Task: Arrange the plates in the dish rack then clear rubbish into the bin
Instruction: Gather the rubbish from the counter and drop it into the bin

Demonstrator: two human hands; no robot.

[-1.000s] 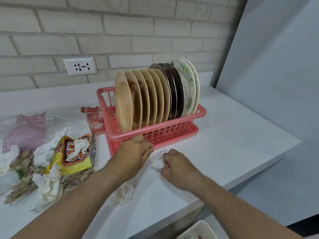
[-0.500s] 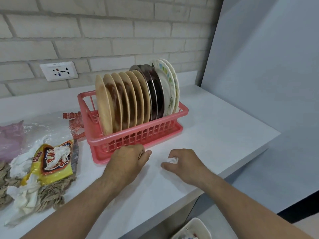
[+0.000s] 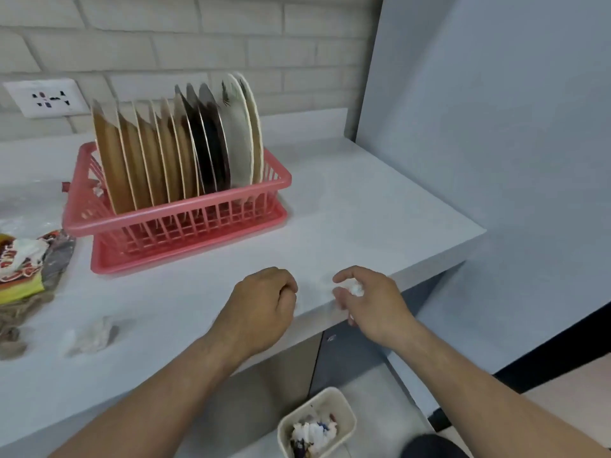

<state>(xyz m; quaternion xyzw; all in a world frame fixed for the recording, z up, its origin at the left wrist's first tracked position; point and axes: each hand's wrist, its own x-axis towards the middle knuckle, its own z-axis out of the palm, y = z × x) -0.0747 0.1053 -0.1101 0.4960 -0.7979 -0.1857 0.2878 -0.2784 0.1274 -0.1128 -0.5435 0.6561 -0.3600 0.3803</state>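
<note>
Right hand [image 3: 370, 302] pinches small crumpled white tissue wad [image 3: 356, 288] at white worktop [image 3: 347, 226] edge; left hand [image 3: 261, 305] fisted w/ nothing visible, just beside. Cream plastic bin [image 3: 344, 411] below.

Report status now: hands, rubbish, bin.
Right hand shut on tissue; left hand fisted. Bin below. Nothing in the way.

White brick wall [image 3: 198, 34], wall socket [image 3: 46, 98], pale counter [image 3: 363, 206].
</note>
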